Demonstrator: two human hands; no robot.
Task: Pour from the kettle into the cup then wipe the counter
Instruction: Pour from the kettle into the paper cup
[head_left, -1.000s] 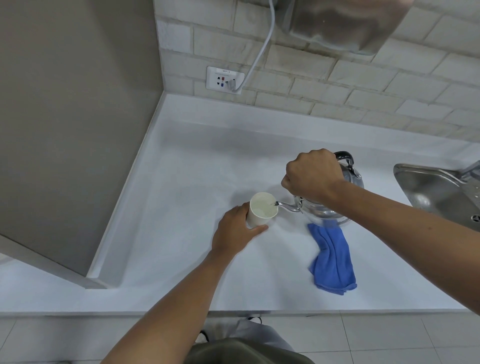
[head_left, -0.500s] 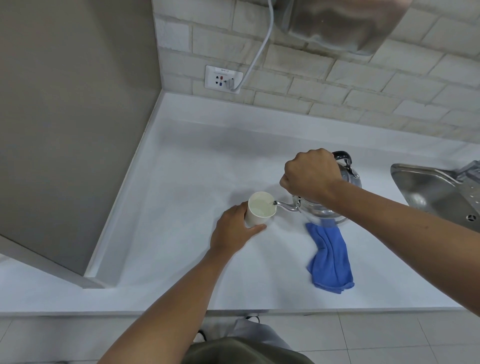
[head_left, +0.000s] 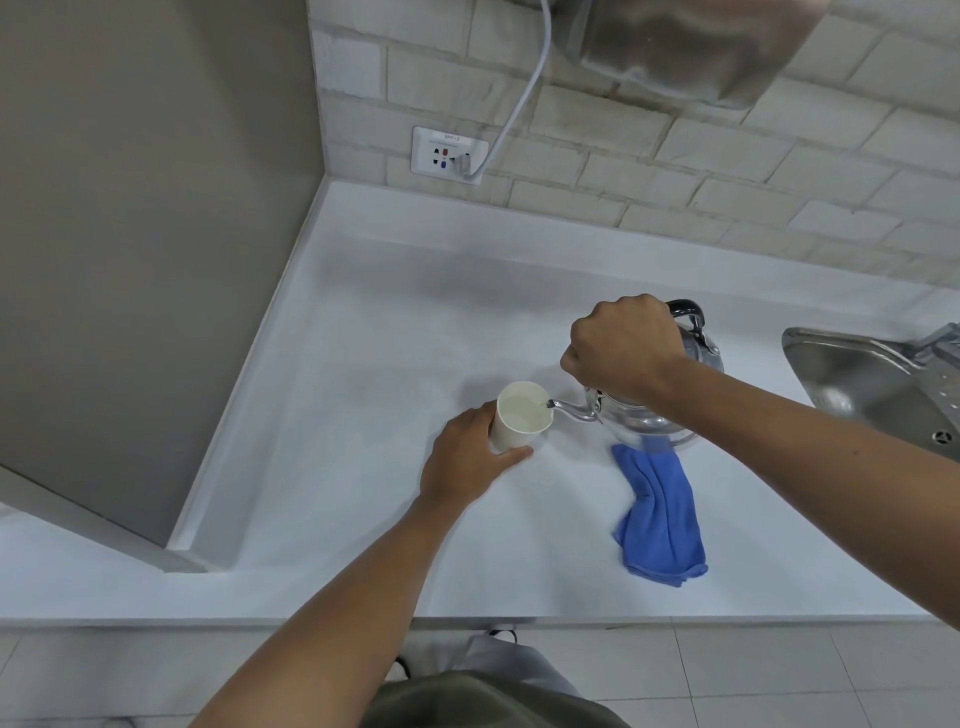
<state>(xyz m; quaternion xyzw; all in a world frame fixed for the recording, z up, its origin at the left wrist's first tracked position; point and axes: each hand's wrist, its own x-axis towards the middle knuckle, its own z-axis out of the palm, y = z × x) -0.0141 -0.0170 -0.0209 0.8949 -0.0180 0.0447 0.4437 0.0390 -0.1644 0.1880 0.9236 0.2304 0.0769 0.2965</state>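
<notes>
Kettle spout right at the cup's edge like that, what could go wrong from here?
The spout sits just over the rim of the cup, so a small wobble of the right hand could send water onto the counter. The cup looks light, and only the left hand steadies it; it might tip. The blue cloth lies partly under the kettle and could catch drips before the wiping starts.

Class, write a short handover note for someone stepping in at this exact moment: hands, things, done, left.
Left hand: wrapped around the cup, steadying it on the counter.
Right hand: gripping the handle of the kettle, tilted, spout over the cup's rim.
Cloth: lying on the counter just in front of the kettle, untouched.
Done: cup partly filled.
Left: finish pouring, set the kettle down, wipe the counter.
</notes>
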